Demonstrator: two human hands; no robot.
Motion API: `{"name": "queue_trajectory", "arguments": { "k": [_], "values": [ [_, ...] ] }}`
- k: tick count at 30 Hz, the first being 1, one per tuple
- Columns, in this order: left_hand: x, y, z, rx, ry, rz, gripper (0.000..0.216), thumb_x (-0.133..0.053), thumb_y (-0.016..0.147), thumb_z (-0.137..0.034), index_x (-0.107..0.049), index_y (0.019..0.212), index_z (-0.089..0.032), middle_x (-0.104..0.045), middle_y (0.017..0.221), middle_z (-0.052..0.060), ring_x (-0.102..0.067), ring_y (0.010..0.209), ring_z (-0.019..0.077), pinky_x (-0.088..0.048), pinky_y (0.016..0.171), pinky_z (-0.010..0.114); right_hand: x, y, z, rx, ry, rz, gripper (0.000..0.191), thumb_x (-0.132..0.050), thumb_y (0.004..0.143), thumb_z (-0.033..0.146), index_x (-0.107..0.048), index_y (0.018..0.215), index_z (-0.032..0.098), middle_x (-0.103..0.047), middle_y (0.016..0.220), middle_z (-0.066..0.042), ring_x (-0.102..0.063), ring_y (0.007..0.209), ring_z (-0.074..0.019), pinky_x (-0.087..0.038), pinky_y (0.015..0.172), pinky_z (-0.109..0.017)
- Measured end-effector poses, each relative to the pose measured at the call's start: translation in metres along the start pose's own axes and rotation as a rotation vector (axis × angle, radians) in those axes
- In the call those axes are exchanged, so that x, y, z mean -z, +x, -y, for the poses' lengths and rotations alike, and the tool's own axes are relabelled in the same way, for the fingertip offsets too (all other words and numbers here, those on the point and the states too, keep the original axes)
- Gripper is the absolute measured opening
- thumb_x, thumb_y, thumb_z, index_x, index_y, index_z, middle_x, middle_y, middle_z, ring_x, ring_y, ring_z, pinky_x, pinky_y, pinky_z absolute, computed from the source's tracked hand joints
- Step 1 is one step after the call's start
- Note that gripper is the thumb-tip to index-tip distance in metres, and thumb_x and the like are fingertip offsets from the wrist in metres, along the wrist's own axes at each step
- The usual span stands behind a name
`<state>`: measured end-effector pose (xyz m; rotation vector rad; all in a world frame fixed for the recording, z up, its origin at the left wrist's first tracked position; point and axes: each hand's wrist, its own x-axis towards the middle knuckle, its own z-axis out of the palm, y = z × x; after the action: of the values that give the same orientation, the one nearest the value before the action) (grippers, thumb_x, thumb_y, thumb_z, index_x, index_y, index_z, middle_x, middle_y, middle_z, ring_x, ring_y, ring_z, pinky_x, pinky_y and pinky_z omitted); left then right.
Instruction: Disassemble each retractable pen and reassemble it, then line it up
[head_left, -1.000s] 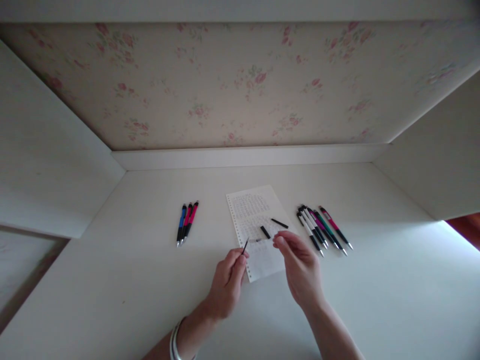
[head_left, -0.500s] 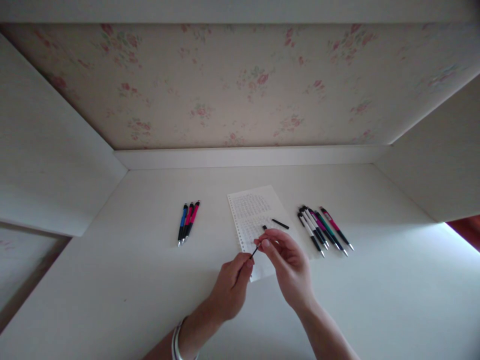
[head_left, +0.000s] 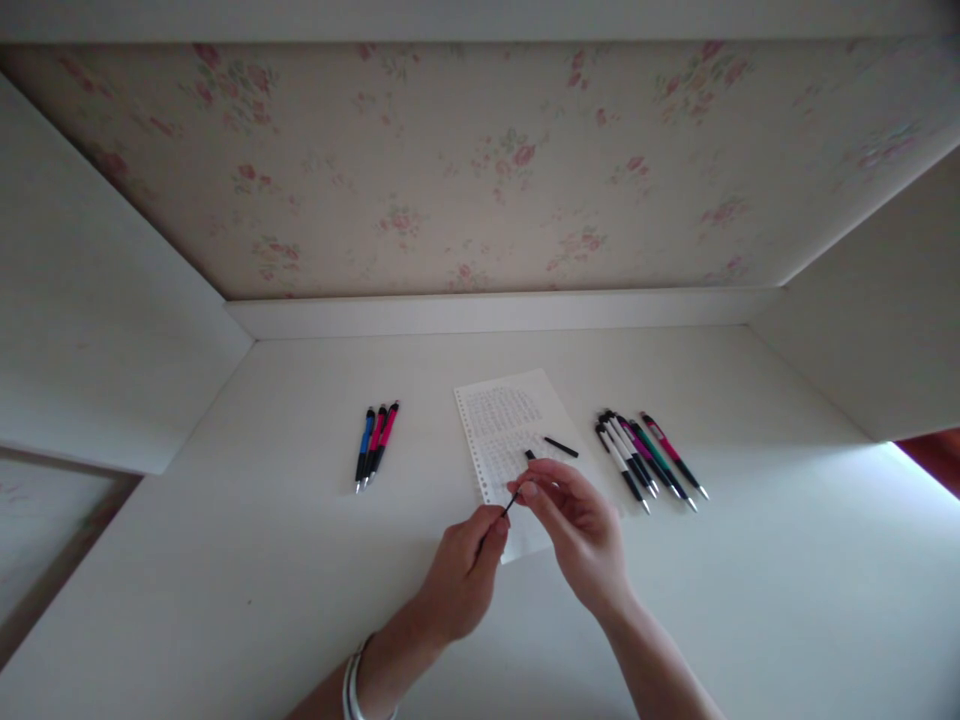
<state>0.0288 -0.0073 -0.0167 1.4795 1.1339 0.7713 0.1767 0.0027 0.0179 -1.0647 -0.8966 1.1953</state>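
Observation:
My left hand is closed around a thin dark pen refill, which pokes out from between thumb and forefinger. The thumb and forefinger of my right hand pinch the refill's upper end. Both hands hover over the lower part of a handwritten sheet of paper with punched holes along its left edge. A black pen part lies on the sheet beyond my right hand. Another small black piece shows just above my right fingertips, its rest hidden by the hand.
To the left lie a blue pen and two pink pens. Several white, purple, green and pink pens lie in a group at right. White side panels and a floral back wall enclose the white desk.

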Motion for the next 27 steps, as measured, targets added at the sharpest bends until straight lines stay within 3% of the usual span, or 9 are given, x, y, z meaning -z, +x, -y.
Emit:
{"name": "queue_trajectory", "arguments": {
  "k": [8, 15, 22, 27],
  "values": [
    [0.000, 0.001, -0.001, -0.001, -0.001, 0.006, 0.035, -0.038, 0.100, -0.043, -0.061, 0.092, -0.018, -0.056, 0.071, -0.001, -0.047, 0.062, 0.0138, -0.035, 0.060, 0.024, 0.004, 0.002, -0.001, -0.020, -0.054, -0.024, 0.026, -0.075, 0.081, 0.033, -0.069, 0.104, 0.024, -0.074, 0.087, -0.003, -0.075, 0.080, -0.0214, -0.064, 0.071, -0.034],
    [0.000, 0.001, -0.002, -0.007, 0.010, 0.002, 0.034, -0.038, 0.101, -0.041, -0.062, 0.094, -0.018, -0.058, 0.072, -0.001, -0.047, 0.063, 0.0135, -0.035, 0.061, 0.024, 0.001, 0.002, -0.001, -0.023, -0.025, -0.036, 0.020, -0.075, 0.081, 0.032, -0.069, 0.098, 0.025, -0.074, 0.082, -0.001, -0.074, 0.075, -0.0194, -0.064, 0.067, -0.031],
    [0.000, 0.002, -0.002, 0.015, -0.020, -0.003, 0.034, -0.038, 0.101, -0.042, -0.059, 0.091, -0.018, -0.054, 0.068, -0.002, -0.045, 0.060, 0.0129, -0.034, 0.059, 0.025, 0.002, 0.001, -0.009, -0.056, -0.135, 0.061, 0.024, -0.075, 0.080, 0.032, -0.069, 0.102, 0.024, -0.074, 0.083, -0.002, -0.072, 0.075, -0.0174, -0.060, 0.068, -0.028],
    [0.001, 0.002, -0.004, 0.025, -0.040, 0.006, 0.034, -0.035, 0.102, -0.043, -0.057, 0.092, -0.018, -0.053, 0.068, -0.002, -0.045, 0.062, 0.0132, -0.033, 0.060, 0.026, 0.007, 0.000, -0.009, -0.049, -0.287, 0.182, 0.032, -0.071, 0.083, 0.034, -0.066, 0.113, 0.024, -0.075, 0.091, -0.004, -0.072, 0.083, -0.0193, -0.059, 0.079, -0.033]
  ]
}}
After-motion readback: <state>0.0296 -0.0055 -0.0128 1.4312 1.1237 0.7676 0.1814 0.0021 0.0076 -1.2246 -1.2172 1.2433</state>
